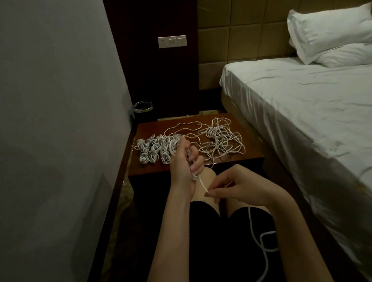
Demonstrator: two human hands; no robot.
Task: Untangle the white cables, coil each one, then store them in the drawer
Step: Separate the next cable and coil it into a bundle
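A white cable (201, 183) runs taut in the middle of the frame between the two hands. The left hand (185, 162) is raised upright with loops of that cable wound round its curled fingers, so it is gripping the coil. The right hand (231, 187), just lower and to the right, pinches the free stretch of the cable between thumb and fingertips. From under the right wrist the rest of the cable (262, 243) trails down over the lap toward the bottom edge of the frame.

Behind the hands, on the brown wooden nightstand (250, 153), lies a cluster of small coiled cables (153, 150) at the left, and a loose tangle of cables (219, 138) at the right and back. The left hand partly hides where the two groups meet.

Further out, a small bin (143, 106) with a shiny rim stands on the floor behind the nightstand, by the grey wall on the left. A switch plate (172, 41) sits on the dark panel above. A bed (310, 115) with white sheets fills the right side, with pillows (335, 33) against the padded headboard (239, 28) in the upper right.
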